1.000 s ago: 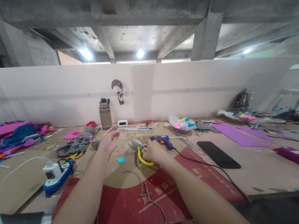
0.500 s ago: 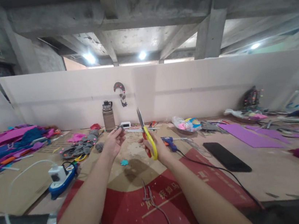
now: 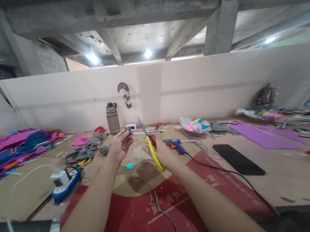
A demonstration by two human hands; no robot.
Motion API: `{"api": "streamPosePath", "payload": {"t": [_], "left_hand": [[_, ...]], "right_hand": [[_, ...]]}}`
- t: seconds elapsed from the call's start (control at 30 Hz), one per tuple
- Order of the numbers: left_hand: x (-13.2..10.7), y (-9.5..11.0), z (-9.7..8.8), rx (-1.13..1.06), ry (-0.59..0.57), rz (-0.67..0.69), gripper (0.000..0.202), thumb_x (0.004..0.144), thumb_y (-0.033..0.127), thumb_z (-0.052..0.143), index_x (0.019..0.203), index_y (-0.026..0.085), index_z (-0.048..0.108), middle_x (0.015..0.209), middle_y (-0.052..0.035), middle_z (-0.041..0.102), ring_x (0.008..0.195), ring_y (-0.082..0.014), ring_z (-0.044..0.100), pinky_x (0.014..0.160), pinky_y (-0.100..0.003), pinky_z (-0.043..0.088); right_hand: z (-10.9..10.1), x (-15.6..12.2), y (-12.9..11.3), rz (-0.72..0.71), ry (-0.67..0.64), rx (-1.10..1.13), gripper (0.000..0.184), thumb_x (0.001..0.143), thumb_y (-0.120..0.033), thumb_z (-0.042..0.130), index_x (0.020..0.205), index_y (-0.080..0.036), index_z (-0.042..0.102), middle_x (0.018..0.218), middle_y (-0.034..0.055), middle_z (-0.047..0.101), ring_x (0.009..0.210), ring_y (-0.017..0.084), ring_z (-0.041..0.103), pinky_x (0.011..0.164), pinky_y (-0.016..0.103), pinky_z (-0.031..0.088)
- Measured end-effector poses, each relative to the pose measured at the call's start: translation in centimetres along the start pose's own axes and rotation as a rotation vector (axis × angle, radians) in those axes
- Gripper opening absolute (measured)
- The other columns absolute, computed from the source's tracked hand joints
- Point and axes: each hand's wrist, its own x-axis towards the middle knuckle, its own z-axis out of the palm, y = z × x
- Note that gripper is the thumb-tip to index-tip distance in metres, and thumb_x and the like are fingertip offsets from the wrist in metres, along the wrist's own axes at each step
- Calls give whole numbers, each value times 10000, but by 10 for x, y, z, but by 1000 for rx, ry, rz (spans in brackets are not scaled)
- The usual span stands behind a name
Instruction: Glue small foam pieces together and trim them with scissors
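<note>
My right hand (image 3: 162,154) grips yellow-handled scissors (image 3: 150,147), lifted above the table with the blades tilted up and to the left. Close beside them, my left hand (image 3: 120,145) pinches a small grey piece (image 3: 128,129) between fingertips, raised to about the height of the blade tips. Below both hands lie a small teal flower cut-out (image 3: 129,166) and grey strips (image 3: 154,199) on red-and-brown cardboard (image 3: 123,223).
A blue glue gun (image 3: 173,144) with a black cord lies right of my hands, a black phone (image 3: 237,153) further right. A power strip (image 3: 63,179), grey scraps (image 3: 84,152), a bottle (image 3: 112,117), purple sheets (image 3: 263,139) and coloured heaps (image 3: 10,148) surround them.
My right hand picked the scissors up off the table and raised them; the blades now lean left toward my left hand. The left hand closed on a small grey piece and lifted it.
</note>
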Motion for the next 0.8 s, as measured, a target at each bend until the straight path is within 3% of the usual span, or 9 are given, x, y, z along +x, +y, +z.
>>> {"api": "streamPosePath", "payload": {"t": [0.13, 0.4, 0.8], "left_hand": [[2, -2, 0, -28, -6, 11, 85, 710, 93, 640, 785, 106, 601, 679, -19, 625, 562, -72, 587, 556, -176, 516], [2, -9, 3, -17, -67, 27, 145, 679, 87, 669, 810, 109, 612, 715, -16, 627, 594, -70, 579, 585, -178, 496], [-2, -13, 7, 50, -126, 30, 164, 658, 157, 717, 785, 110, 625, 667, 0, 587, 575, -64, 535, 554, -176, 457]], "right_hand": [[2, -3, 4, -70, -20, -131, 475, 722, -345, 587, 1143, -189, 433, 961, 32, 493, 845, 154, 465, 819, 332, 408], [4, -6, 2, -73, -33, -307, 507, 721, -391, 615, 1163, -193, 465, 1046, 78, 492, 908, 186, 488, 838, 348, 416], [2, -7, -3, -125, 8, -333, 468, 734, -384, 626, 1141, -200, 487, 1027, 75, 493, 891, 188, 487, 833, 345, 422]]}}
